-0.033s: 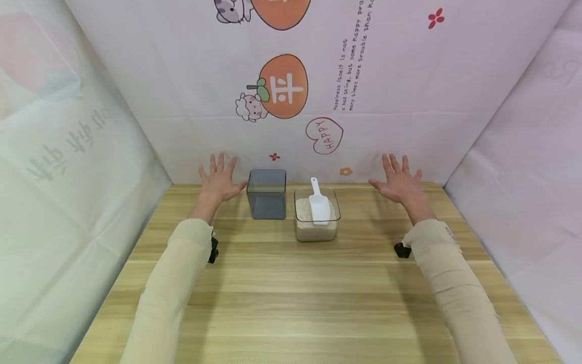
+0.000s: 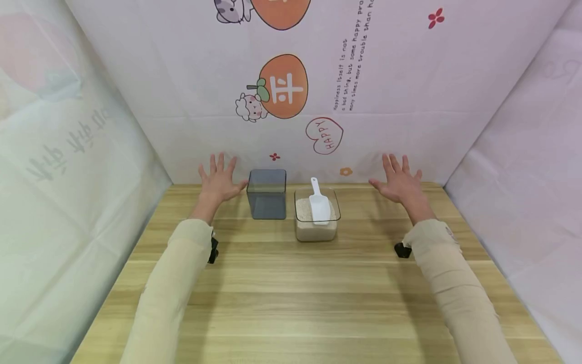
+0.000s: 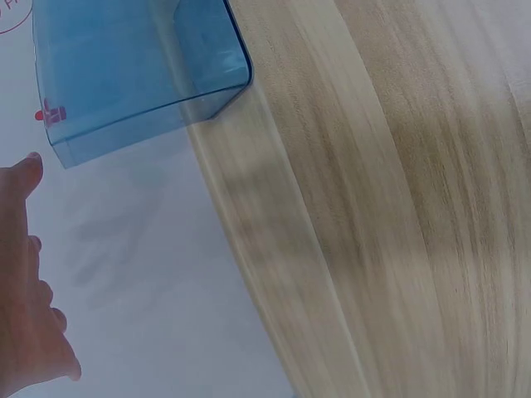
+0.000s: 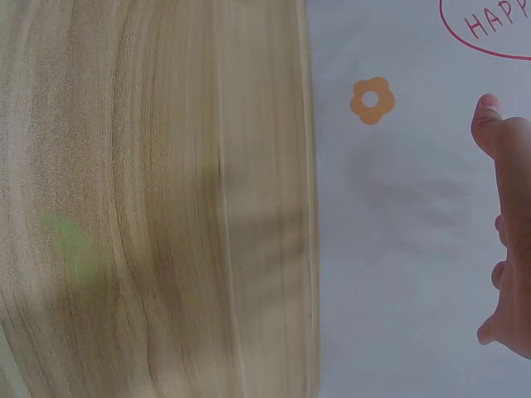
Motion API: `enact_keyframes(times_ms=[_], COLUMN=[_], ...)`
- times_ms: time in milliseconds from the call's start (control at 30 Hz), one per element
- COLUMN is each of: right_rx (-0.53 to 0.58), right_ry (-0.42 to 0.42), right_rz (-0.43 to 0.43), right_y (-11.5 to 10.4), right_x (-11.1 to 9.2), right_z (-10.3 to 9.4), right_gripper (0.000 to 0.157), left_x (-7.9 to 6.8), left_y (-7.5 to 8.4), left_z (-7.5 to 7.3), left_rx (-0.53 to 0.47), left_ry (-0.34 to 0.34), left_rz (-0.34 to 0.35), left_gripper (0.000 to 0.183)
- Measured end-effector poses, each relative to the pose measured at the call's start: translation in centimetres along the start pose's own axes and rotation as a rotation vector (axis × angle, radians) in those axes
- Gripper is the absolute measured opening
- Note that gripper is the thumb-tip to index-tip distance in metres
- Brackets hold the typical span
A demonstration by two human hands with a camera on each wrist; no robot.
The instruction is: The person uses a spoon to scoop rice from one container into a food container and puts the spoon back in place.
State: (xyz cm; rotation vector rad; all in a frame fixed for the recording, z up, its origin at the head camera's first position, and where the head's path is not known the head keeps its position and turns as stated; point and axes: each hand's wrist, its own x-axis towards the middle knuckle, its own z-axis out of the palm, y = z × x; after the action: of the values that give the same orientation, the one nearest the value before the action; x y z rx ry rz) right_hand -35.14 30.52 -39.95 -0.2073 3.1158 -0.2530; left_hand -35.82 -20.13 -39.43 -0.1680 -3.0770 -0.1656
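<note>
My left hand (image 2: pixel 218 186) is held out with its fingers spread, and its thumb tip comes right up to the left side of a dark, see-through square container (image 2: pixel 267 205). The same container (image 3: pixel 124 75) looks blue in the left wrist view, just above the thumb. To its right sits a clear square container (image 2: pixel 316 233) partly filled with pale grains. A white scoop (image 2: pixel 320 208) lies on the grains, its handle leaning over the back rim. My right hand (image 2: pixel 401 186), fingers also spread and holding nothing, is to the right of the clear container, apart from it.
A wooden table (image 2: pixel 309 303) lies under both arms. Behind it rises a white printed cloth (image 2: pixel 191 91), close beyond the containers and fingertips. White cloth walls also stand at left (image 2: pixel 68 217) and right (image 2: pixel 527 217). Each wrist bears a small black device (image 2: pixel 402 250).
</note>
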Motion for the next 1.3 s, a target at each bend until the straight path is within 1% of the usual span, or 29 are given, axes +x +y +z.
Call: enact_keyframes(times_ms=[167, 300, 400, 500, 567, 667, 833, 967, 1067, 1200, 1300], right_rx=[0.003, -0.005, -0.009, -0.013, -0.015, -0.031, -0.07, -0.094, -0.107, -0.123, -0.121], right_ry=[-0.005, -0.029, -0.048, -0.056, -0.054, -0.038, -0.028, -0.031, -0.018, 0.008, 0.009], right_rz=[0.001, 0.0, -0.01, -0.043, -0.08, -0.146, -0.229, -0.286, -0.336, -0.415, -0.461], right_y=[0.2, 0.2, 0.0, -0.3, -0.6, -1.1, -2.1, -3.3, -4.4, -6.0, -6.8], right_x=[0.2, 0.1, 0.0, -0.1, -0.2, -0.4, -1.3, -2.2, -2.7, -3.3, -3.6], right_z=[0.1, 0.1, 0.2, 0.3, 0.3, 0.3, 0.4, 0.7, 1.0, 1.9, 2.9], right_gripper=[0.09, 0.091, 0.091, 0.091, 0.092, 0.093, 0.096, 0.096, 0.096, 0.096, 0.096], left_x=[0.4, 0.7, 0.8, 1.0, 1.0, 1.0, 1.0, 1.1, 1.2, 1.6, 1.9], left_y=[-0.1, 0.0, 0.3, 1.0, 1.6, 2.7, 4.7, 6.4, 7.6, 9.2, 10.6], left_z=[0.2, 0.2, -0.1, -0.6, -1.0, -1.6, -2.2, -2.4, -2.4, -2.3, -1.9], left_rx=[-0.003, 0.001, -0.024, -0.049, -0.054, -0.044, -0.08, -0.105, -0.105, -0.097, -0.097], left_ry=[-0.013, -0.036, -0.058, -0.087, -0.107, -0.112, -0.121, -0.131, -0.121, -0.113, -0.113], left_rz=[0.005, 0.038, 0.097, 0.187, 0.25, 0.335, 0.432, 0.493, 0.525, 0.559, 0.592], left_gripper=[0.083, 0.08, 0.077, 0.071, 0.067, 0.061, 0.059, 0.057, 0.055, 0.053, 0.052])
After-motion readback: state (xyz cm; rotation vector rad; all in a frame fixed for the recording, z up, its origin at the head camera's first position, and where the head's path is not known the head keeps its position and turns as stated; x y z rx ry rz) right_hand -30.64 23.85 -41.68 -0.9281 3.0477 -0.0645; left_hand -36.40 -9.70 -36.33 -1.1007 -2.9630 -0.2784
